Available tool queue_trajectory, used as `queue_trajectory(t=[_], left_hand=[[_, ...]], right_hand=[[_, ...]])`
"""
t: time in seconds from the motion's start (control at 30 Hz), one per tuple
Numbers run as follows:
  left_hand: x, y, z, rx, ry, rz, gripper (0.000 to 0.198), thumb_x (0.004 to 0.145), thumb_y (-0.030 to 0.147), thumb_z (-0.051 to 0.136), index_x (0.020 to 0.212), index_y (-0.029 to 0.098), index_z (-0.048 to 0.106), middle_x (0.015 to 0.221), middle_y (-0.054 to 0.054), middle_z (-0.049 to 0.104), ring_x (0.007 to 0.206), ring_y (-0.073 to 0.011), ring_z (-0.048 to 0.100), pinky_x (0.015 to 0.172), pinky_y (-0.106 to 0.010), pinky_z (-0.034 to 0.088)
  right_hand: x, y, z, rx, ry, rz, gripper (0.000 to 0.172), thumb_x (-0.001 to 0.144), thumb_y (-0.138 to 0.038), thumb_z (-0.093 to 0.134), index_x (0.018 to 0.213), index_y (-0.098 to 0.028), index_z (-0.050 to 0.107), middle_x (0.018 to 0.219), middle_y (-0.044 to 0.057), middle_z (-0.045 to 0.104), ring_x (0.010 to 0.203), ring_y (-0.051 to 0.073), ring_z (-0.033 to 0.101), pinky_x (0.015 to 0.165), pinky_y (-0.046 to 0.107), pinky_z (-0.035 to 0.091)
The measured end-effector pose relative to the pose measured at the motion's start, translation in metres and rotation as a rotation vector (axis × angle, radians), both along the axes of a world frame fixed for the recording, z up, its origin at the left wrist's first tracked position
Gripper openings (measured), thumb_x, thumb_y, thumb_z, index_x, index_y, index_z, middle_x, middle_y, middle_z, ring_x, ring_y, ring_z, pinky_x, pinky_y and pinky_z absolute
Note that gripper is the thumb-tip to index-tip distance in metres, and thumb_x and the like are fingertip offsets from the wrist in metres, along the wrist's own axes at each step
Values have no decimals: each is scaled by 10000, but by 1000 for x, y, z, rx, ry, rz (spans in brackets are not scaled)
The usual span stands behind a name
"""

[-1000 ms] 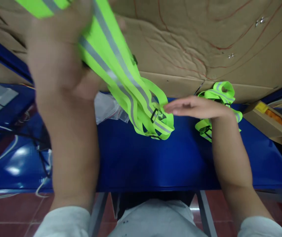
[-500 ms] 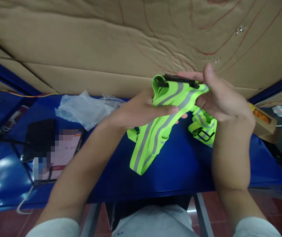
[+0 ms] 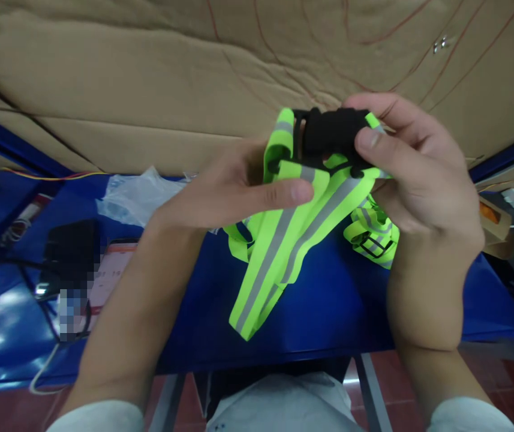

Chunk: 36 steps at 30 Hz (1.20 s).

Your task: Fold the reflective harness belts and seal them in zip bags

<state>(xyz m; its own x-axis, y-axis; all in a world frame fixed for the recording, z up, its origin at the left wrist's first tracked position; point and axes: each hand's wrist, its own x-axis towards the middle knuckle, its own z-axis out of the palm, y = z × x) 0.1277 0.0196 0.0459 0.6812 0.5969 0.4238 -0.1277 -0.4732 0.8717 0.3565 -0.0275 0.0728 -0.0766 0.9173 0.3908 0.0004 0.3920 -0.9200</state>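
Both my hands hold a neon-green reflective strap vest point(image 3: 283, 240) with grey stripes above the blue table point(image 3: 328, 300). My right hand point(image 3: 414, 174) is closed, thumb and fingers pinching its black plastic buckle point(image 3: 331, 132). My left hand point(image 3: 243, 192) is closed on the folded straps just left of the buckle, thumb laid across the front. The loose ends hang down toward the table's front edge. A second bundled green vest point(image 3: 373, 237) lies on the table behind my right hand, partly hidden.
A cardboard sheet point(image 3: 149, 84) stands along the back of the table. Crumpled clear plastic bags point(image 3: 135, 195) lie at the left, near a phone point(image 3: 104, 270), a black device point(image 3: 70, 249) and cables. A small cardboard box point(image 3: 495, 225) sits at the right.
A second ago my left hand held the vest high and my right hand was open over the table. Both hands have since closed on the vest at chest height, and the buckle has lifted slightly.
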Motion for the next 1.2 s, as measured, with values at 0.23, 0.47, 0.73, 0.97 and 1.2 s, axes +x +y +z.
queue_trajectory(t=[0.23, 0.47, 0.73, 0.97, 1.2], left_hand=[[21, -18, 3, 71, -45, 139, 351, 916, 420, 776, 1230, 267, 742, 1127, 31, 775, 1194, -244, 709, 1084, -371, 568], [22, -18, 9, 71, -206, 214, 195, 984, 304, 683, 1142, 254, 785, 1152, 21, 778, 1280, -231, 680, 1169, -341, 503], [29, -14, -2, -200, -241, 263, 229, 929, 304, 763, 1128, 193, 788, 1193, -38, 788, 1334, -274, 657, 1160, -403, 530], [27, -5, -7, -215, -248, 238, 314, 859, 281, 832, 1162, 221, 774, 1196, -17, 784, 1241, -241, 700, 1097, -371, 567], [25, -7, -8, -249, -121, 159, 387, 835, 278, 857, 1204, 197, 774, 1274, -40, 766, 1327, -265, 655, 1183, -402, 505]], right_hand=[[-29, 6, -15, 273, 97, -331, 91, 962, -266, 699, 1017, -294, 766, 1027, -24, 736, 1023, 183, 719, 978, 342, 574], [-20, 1, -6, 23, 95, -68, 474, 831, -736, 720, 1130, -370, 751, 1380, -37, 716, 1412, 284, 602, 1131, 402, 568], [-24, 9, -25, 83, -40, -150, 477, 788, -396, 873, 1231, -325, 710, 1240, -16, 766, 1251, 265, 694, 1134, 446, 561], [-8, -5, -9, 91, -187, 39, 458, 836, -349, 847, 1275, -322, 719, 1339, -30, 733, 1353, 230, 623, 1172, 400, 519], [11, -6, 2, -250, -130, 78, 613, 971, -772, 503, 1053, -247, 807, 971, 45, 781, 943, 216, 743, 889, 343, 604]])
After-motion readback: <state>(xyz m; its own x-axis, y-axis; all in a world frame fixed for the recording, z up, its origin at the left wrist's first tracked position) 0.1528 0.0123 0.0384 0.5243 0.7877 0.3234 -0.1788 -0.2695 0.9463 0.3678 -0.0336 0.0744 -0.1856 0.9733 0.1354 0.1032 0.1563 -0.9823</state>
